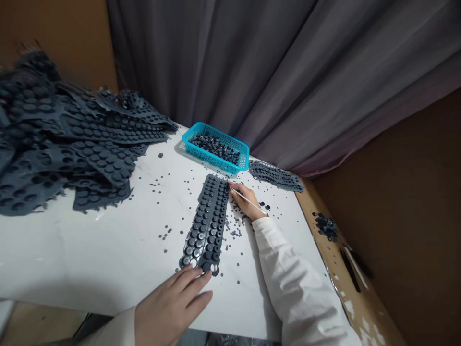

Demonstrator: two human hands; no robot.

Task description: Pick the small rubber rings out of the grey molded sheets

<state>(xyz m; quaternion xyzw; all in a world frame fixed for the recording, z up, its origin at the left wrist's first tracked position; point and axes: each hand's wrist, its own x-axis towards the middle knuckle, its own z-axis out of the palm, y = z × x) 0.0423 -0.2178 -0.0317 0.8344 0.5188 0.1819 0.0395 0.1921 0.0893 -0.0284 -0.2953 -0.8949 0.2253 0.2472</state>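
My left hand point(171, 302) lies at the bottom of the view, its fingertips pressing on the near end of a dark grey rubber keypad strip point(207, 226) with rows of round buttons. Some holes show at that end. My right hand point(247, 201) rests on the white tabletop point(90, 254) beside the strip's right edge. It pinches a thin white stick point(257, 205), whose tip reaches the strip's far part. Many small dark rubber discs point(234, 240) lie scattered around that hand.
A heap of punched grey rubber sheets point(72, 139) covers the table's left side. Behind the strip stands a turquoise plastic basket point(212, 161) holding dark rubber pieces. Another strip point(275, 175) lies at the far corner. A wooden ledge point(317, 206) on the right carries a small dark pile point(326, 227). A grey curtain point(216, 57) hangs behind.
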